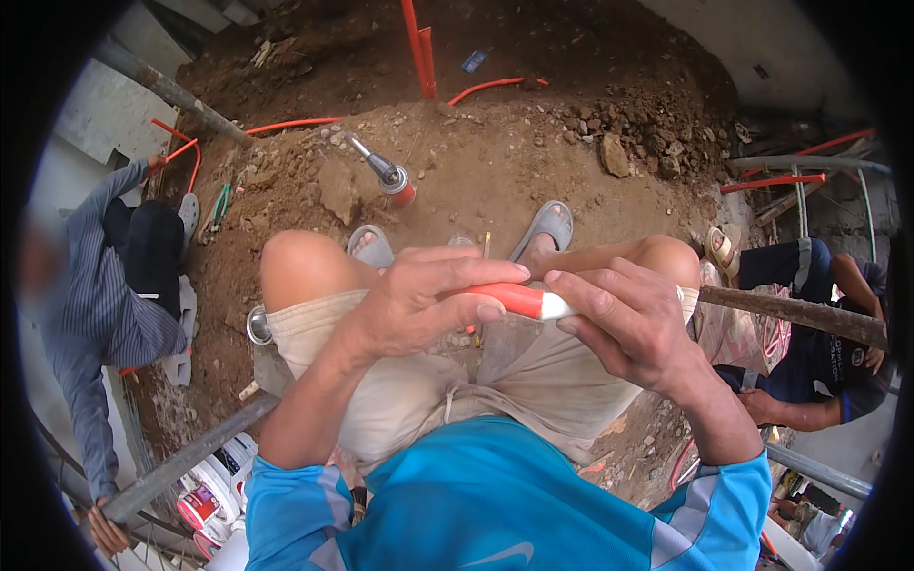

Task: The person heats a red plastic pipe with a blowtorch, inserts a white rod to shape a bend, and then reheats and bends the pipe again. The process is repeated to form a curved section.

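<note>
In front of my lap, my left hand [424, 300] is closed round a short length of orange plastic pipe [505, 298]. My right hand [628, 324] pinches the white tube-like piece [557, 306] that meets the orange pipe end to end. My fingers hide much of both pieces, so how they join is not visible. Beyond my knees, a blowtorch [387, 173] with a metal nozzle and a red canister stands upright on the dirt.
Orange pipes [419, 52] stick up from the soil ahead. A co-worker in a striped shirt [129, 300] sits at left, holding an orange pipe; another person [809, 371] is at right. Metal poles [181, 95] and a wooden bar [795, 314] cross nearby. Green-handled pliers [221, 205] lie on the dirt.
</note>
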{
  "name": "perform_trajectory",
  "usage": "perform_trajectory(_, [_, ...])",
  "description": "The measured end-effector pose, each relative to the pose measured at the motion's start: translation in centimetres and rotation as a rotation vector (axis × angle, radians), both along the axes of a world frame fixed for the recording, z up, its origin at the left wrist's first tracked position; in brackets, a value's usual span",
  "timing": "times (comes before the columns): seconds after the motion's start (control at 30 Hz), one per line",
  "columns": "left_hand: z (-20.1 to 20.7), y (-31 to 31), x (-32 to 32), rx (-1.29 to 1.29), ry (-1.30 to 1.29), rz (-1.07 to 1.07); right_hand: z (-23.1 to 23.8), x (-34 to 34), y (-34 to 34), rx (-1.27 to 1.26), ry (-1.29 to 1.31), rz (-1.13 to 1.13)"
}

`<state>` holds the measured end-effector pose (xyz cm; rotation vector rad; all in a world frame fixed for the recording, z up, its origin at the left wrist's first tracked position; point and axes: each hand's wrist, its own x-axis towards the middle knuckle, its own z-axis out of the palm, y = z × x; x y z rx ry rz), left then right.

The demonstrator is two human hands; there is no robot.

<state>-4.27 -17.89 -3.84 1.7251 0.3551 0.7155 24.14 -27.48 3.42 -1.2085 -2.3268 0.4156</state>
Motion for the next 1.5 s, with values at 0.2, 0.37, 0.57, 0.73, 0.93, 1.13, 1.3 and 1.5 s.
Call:
perform_trajectory(0.2, [-0.1, -0.2, 0.0, -0.002, 0.007, 0.022, -0.2, 0.0, 0.0, -0.062, -0.003, -0.008])
perform_trajectory(0.37, [0.2, -0.3, -0.2, 0.011, 0.025, 0.045, -0.2, -0.3, 0.1, -0.100, 0.013, -0.029])
perform_trajectory(0.57, [0.0, -0.2, -0.3, 0.072, 0.053, 0.055, -0.8, -0.5, 0.1, -0.132, 0.048, -0.047])
perform_trajectory(0.73, [-0.4, -0.1, -0.3, 0.091, 0.060, 0.065, -1.0, -0.6, 0.2, -0.160, 0.085, -0.052])
perform_trajectory(0.93, [-0.1, 0.1, -0.2, 0.086, 0.080, 0.072, -0.9, -0.3, 0.3, -0.146, 0.045, -0.052])
perform_trajectory(1.13, [0.0, 0.3, -0.1, 0.185, 0.052, 0.064, -0.2, -0.7, 0.2, -0.029, -0.030, -0.045])
perform_trajectory(1.3, [0.5, 0.3, 0.1, 0.368, 0.093, 0.057, -0.3, -0.9, -0.1, 0.102, -0.080, -0.039])
perform_trajectory(1.5, [0.1, -0.5, 0.9, 0.502, 0.078, 0.136, -1.0, -0.6, -0.9, 0.114, -0.077, -0.044])
